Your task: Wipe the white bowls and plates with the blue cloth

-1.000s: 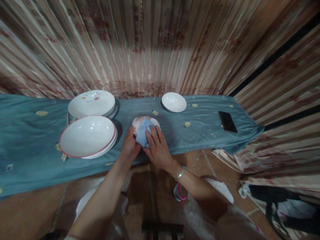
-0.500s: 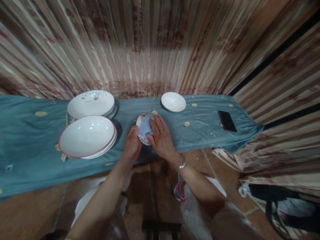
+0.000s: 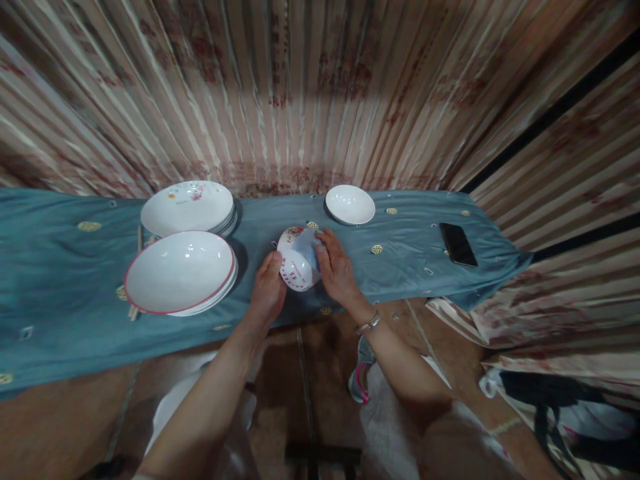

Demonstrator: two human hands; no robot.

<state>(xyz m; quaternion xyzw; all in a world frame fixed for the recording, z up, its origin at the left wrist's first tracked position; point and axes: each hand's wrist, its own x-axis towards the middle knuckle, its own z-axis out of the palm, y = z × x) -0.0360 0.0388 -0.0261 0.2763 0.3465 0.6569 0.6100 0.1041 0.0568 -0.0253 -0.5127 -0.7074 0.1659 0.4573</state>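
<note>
Pinching a small red-marked bowl (image 3: 297, 272) with the left hand (image 3: 269, 288), over the blue tablecloth (image 3: 265, 220); holding a pale blue cloth (image 3: 309, 245) against it with the right hand (image 3: 341, 272). Likely light, hard, slippery, breakable: best held by opposite sides.

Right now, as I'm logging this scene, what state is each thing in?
Patterned bowl: held, patterned side showing
Blue cloth: against that bowl
Left hand: gripping that bowl
Right hand: holding the cloth
Red-rimmed bowl: upright, topping a stack
Flowered dish: face up, topping another stack
White bowl: standing upright
Phone: flat, dark side up
Sticks: partly hidden by bowls
Tablecloth: creased
Curtain: hanging in folds
</note>
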